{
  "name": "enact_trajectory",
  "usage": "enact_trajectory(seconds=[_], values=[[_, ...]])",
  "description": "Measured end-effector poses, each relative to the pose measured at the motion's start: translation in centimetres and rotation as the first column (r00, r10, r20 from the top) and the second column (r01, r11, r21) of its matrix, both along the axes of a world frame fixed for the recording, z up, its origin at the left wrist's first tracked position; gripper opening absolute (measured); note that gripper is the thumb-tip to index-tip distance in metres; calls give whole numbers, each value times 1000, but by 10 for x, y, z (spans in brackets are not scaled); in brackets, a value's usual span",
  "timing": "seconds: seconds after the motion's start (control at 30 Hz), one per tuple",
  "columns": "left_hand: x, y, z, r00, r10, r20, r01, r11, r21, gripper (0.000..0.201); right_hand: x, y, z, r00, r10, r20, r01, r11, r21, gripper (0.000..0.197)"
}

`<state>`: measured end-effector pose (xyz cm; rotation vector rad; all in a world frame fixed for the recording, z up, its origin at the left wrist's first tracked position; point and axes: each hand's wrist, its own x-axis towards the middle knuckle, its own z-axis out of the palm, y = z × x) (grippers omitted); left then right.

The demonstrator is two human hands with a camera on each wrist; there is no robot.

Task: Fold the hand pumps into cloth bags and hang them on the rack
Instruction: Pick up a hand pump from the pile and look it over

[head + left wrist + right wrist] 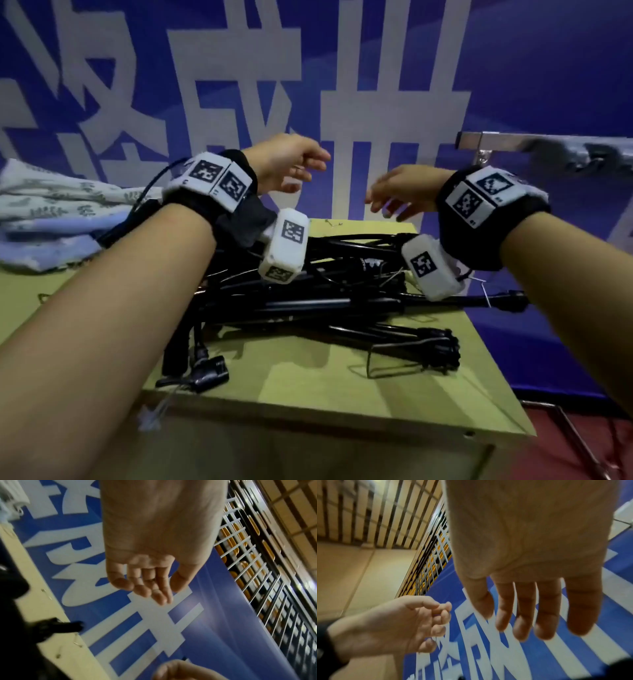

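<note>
here, both hands hover empty above the desk, the left hand loosely curled, the right hand with fingers extended. black hand pumps lie piled on the desk, cloth bags heaped at its left end. the blurred rack seemingly stands at right.

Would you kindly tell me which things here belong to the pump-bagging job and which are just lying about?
Belong to the job:
- black hand pumps piled on the table
- patterned cloth bags, far left
- metal rack, far right

Just lying about:
- blue banner behind
- small pins at the table's far edge
</note>
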<state>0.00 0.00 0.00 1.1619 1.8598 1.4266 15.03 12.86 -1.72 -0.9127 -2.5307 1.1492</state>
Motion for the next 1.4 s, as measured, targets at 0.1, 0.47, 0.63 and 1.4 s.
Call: enact_trajectory(seconds=[0.1,0.47,0.63,1.4], values=[[-4,-4,-11,902,7,-432,-148,945,-293,20,2,-7,-9,944,44,327,-147,944,297,23],[-37,-17,-56,593,-322,-738,-323,744,-584,49,-5,-23,-41,915,73,397,-270,842,468,39],[-43,-25,-48,579,-230,-782,-317,820,-477,40,-4,-24,-42,937,14,348,-232,772,592,26],[-30,-10,19,709,-152,689,-353,769,533,36,44,5,21,951,-157,-265,304,329,894,18]])
